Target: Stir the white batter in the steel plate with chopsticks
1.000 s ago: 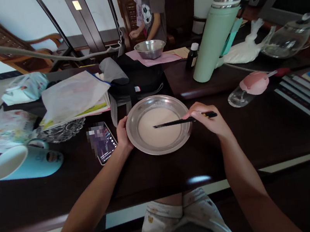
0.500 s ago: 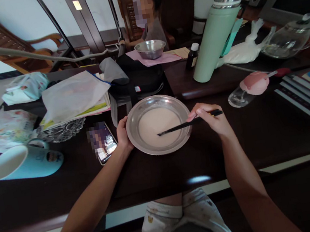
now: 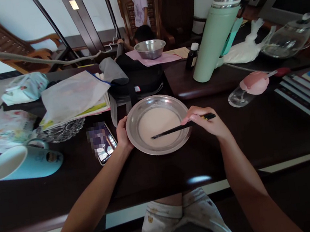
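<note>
A round metal basin point(image 3: 163, 150) stands on the dark table in front of me, with a milky, off-white liquid point(image 3: 159, 125) in its bottom. My left hand point(image 3: 123, 134) grips the basin's left rim, fingers at its outer side. Over the right rim, my right hand point(image 3: 202, 120) is closed round a pair of black chopsticks point(image 3: 175, 129). Their tips dip into the liquid left of its middle. Just left of my left hand lies a lit phone point(image 3: 105, 143), partly behind my wrist.
A light-blue mug point(image 3: 27, 161) and a glass dish point(image 3: 60, 131) are at left. Beyond the basin are a black bag point(image 3: 144, 78) and a small metal bowl point(image 3: 150, 49). A tall green thermos point(image 3: 213, 40) and a pink-capped bottle point(image 3: 249, 88) stand right. Two people are behind the table.
My right hand and the chopsticks have shifted left, their tips moving left through the liquid. My left hand stays on the rim. A person across the table has lowered their head, revealing another person behind.
</note>
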Motion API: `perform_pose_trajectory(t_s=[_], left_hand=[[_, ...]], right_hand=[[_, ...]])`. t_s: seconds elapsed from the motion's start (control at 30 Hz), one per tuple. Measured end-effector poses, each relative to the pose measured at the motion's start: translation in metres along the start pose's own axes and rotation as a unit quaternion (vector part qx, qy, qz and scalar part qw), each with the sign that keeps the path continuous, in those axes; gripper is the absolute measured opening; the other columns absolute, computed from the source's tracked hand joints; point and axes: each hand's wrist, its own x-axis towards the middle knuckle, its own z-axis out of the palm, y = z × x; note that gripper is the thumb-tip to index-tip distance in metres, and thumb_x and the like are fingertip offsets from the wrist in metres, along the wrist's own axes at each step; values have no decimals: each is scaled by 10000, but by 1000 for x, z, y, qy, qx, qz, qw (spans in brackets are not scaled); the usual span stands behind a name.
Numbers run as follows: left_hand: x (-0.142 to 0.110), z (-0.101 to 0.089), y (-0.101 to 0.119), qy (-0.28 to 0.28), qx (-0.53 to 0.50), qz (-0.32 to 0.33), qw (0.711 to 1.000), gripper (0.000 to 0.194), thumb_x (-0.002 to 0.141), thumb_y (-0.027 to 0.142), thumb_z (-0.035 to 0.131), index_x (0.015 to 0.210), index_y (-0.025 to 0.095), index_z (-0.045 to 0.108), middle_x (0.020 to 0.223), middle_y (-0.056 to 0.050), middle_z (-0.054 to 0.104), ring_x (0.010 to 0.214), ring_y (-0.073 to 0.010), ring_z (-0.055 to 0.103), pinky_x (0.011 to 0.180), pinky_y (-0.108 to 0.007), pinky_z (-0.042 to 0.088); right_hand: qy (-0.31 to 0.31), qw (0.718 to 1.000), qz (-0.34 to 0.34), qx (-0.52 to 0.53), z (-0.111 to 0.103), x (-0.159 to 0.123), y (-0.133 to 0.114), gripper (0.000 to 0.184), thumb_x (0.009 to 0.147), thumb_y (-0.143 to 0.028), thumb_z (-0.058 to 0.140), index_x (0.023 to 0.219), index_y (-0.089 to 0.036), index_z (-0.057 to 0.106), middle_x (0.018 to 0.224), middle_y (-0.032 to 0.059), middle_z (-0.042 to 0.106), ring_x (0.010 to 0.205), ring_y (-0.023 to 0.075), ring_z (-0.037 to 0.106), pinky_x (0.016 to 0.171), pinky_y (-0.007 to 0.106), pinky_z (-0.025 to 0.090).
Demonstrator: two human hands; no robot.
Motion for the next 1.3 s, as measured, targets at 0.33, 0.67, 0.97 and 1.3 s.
perform_pose_trajectory(t_s=[0.33,0.67,0.97,1.3], left_hand=[[-2,2,1,3,-1,-3,1000,160,866,327,702,749,220,715,708,-65,778,918,-369,836,882,-477,695],[-8,8,2,18,-9,-10,1000,168,881,320,670,768,204,712,835,-86,831,983,-366,835,926,-475,685],[-3,2,2,0,6,-7,1000,150,841,336,730,771,204,719,788,-76,817,938,-374,835,888,-479,693],[6,-4,-2,-12,-5,6,1000,149,827,343,755,777,205,733,758,-78,803,964,-388,832,894,-481,692]], right_hand=[[12,1000,0,14,-2,-1,0,447,1045,-639,669,874,-289,888,827,49,846,803,223,792,796,385,644],[31,999,8,24,-2,-2,2,438,1049,-630,670,890,-285,888,824,43,844,798,220,795,789,376,635],[53,999,-6,-2,-2,-1,3,426,1056,-614,671,898,-283,887,851,43,851,823,217,799,815,373,630],[56,998,-11,-15,-1,-1,3,403,1055,-605,679,912,-294,891,871,44,858,855,220,800,826,376,632]])
